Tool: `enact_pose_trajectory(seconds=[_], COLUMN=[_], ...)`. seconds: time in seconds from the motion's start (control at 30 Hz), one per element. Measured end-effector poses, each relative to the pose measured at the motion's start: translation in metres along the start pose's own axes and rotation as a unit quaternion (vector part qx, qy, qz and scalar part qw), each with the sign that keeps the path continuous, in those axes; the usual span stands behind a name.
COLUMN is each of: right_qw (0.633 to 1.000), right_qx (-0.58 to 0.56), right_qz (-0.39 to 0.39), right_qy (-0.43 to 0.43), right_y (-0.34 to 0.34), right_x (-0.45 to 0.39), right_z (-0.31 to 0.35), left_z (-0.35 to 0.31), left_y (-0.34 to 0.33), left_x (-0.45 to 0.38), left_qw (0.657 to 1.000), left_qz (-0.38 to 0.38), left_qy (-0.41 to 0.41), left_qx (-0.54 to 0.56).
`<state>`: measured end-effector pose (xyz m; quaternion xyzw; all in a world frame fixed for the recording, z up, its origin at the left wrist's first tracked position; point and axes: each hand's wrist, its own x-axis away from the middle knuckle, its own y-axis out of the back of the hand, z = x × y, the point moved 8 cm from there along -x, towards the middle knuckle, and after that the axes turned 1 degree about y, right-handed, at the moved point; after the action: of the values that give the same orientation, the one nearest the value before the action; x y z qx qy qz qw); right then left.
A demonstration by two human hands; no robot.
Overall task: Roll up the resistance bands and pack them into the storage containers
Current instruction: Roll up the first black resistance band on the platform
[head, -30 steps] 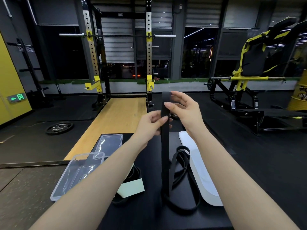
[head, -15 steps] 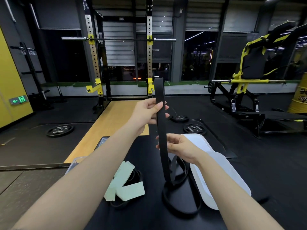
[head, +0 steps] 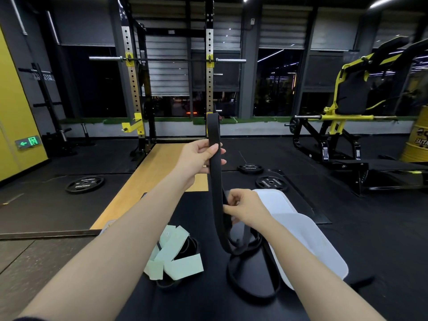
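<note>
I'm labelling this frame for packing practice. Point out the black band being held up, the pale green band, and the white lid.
black band (head: 214, 172), head view, flat strap between the hands.
pale green band (head: 183, 266), head view, its near folded end.
white lid (head: 319, 249), head view, bare top surface.

Dim gym interior; cool light coming from ceiling strip lights (head: 383, 1) at the top right edge. Windows (head: 275, 82) showing dark, carrying streaked reflections. Faint sheen lying on the black table top (head: 208, 297); soft, weak shadows under the bands. Forearms lit evenly, appearing pale. Wide-angle bending of the squat rack uprights (head: 129, 89) and frame edges. Slight softness throughout; far corners falling darkest.
</note>
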<state>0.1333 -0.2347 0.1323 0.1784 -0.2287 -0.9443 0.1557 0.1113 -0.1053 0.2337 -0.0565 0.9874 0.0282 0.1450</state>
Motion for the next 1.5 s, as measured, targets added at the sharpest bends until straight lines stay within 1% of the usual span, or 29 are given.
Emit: enact_pose_trajectory(seconds=[0.1,0.17,0.23,0.33,0.47,0.57,0.63,0.67,0.7,0.77,0.8,0.83,0.93,1.03,1.13,1.23,1.33,1.5], right_qw=[0.999,0.999,0.999,0.997,0.99,0.972,0.959,0.958,0.962,0.972,0.969,0.965,0.96,0.958,0.953,0.947,0.942,0.928], right_qx=[0.013,-0.007,-0.037,-0.061,-0.088,-0.109,-0.132,-0.147,-0.164,-0.205,-0.233,-0.255,-0.278,-0.283,-0.298,-0.315,-0.327,-0.349], right_qz=[-0.016,-0.026,-0.017,0.041,0.106,0.203,0.243,0.235,0.206,0.103,0.062,0.043,0.038,0.027,0.041,0.042,0.041,0.076], right_qy=[0.027,0.034,0.029,0.022,-0.006,-0.048,-0.07,-0.073,-0.069,-0.057,-0.051,-0.042,-0.017,-0.024,-0.027,-0.042,-0.066,-0.105], right_y=[0.0,0.001,-0.001,-0.01,-0.019,-0.026,-0.025,-0.022,-0.017,0.0,0.006,0.009,0.005,-0.004,-0.017,-0.027,-0.037,-0.061], right_x=[0.002,0.001,-0.001,0.0,0.002,0.006,0.006,0.003,-0.002,-0.016,-0.022,-0.027,-0.038,-0.051,-0.071,-0.098,-0.124,-0.16], right_z=[0.021,0.033,0.038,0.035,0.015,-0.001,-0.011,-0.013,-0.015,-0.013,-0.011,-0.009,-0.006,-0.022,-0.039,-0.06,-0.09,-0.148], left_z=[-0.011,-0.019,-0.024,-0.021,-0.003,0.013,0.023,0.028,0.033,0.042,0.048,0.054,0.072,0.082,0.087,0.101,0.136,0.209], left_y=[0.007,0.01,0.012,0.009,0.003,-0.002,-0.005,-0.007,-0.009,-0.012,-0.013,-0.014,-0.014,-0.012,-0.01,-0.008,-0.004,-0.002], left_x=[-0.002,-0.003,-0.004,-0.003,-0.004,-0.007,-0.008,-0.009,-0.011,-0.014,-0.016,-0.019,-0.031,-0.05,-0.076,-0.105,-0.132,-0.173], left_qw=[1.0,0.999,0.999,0.999,1.0,1.0,1.0,0.999,0.999,0.999,0.998,0.998,0.998,0.996,0.994,0.993,0.993,0.989], left_qz=[-0.022,-0.035,-0.038,-0.026,-0.008,-0.001,0.004,0.008,0.013,0.021,0.023,0.024,0.027,0.047,0.079,0.087,0.071,0.054], left_qy=[-0.014,-0.021,-0.027,-0.024,0.0,0.021,0.03,0.033,0.037,0.044,0.048,0.052,0.062,0.068,0.072,0.074,0.092,0.14], left_qx=[0.009,0.018,0.019,0.014,0.007,0.005,0.004,0.005,0.008,0.016,0.016,0.011,0.0,-0.015,-0.033,-0.026,-0.003,0.018])
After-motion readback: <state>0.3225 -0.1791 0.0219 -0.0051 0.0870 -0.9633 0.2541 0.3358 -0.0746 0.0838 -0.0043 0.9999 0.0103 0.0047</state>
